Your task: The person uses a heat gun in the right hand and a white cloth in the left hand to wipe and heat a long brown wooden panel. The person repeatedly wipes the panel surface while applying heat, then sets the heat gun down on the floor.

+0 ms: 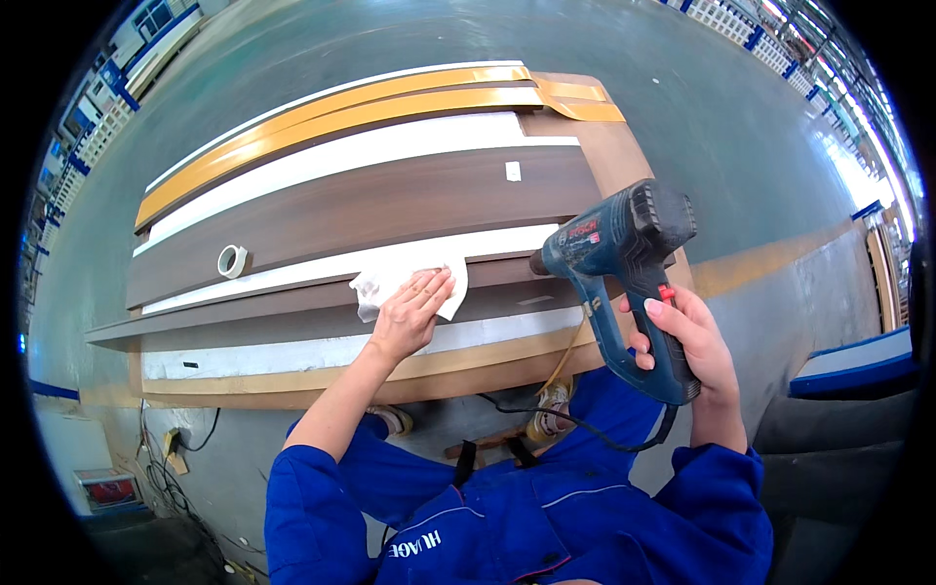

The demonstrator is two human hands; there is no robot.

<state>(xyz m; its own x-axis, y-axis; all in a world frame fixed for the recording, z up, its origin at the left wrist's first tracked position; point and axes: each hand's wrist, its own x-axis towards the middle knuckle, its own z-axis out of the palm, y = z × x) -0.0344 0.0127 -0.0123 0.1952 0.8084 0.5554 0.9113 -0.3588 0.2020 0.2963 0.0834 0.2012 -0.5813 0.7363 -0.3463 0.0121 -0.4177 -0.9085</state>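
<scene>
My right hand [687,336] is closed around the handle of a blue and black Bosch heat gun [610,241]. The gun's nozzle points left, over the right end of a narrow dark brown profile [314,296]. My left hand [417,314] lies flat, fingers together, on a white cloth [380,289], pressing it on that profile. Whether the fingers also grip the cloth is hard to see. Behind the profile lies a wide brown wood-look panel [380,194] with a roll of whitish tape [232,261] standing on it near the left end.
Strips with shiny orange-yellow film [329,110] lie along the table's far side. Brown board [621,153] shows at the right end. The gun's black cord [585,428] runs across my lap. More cables [164,475] lie on the floor at lower left.
</scene>
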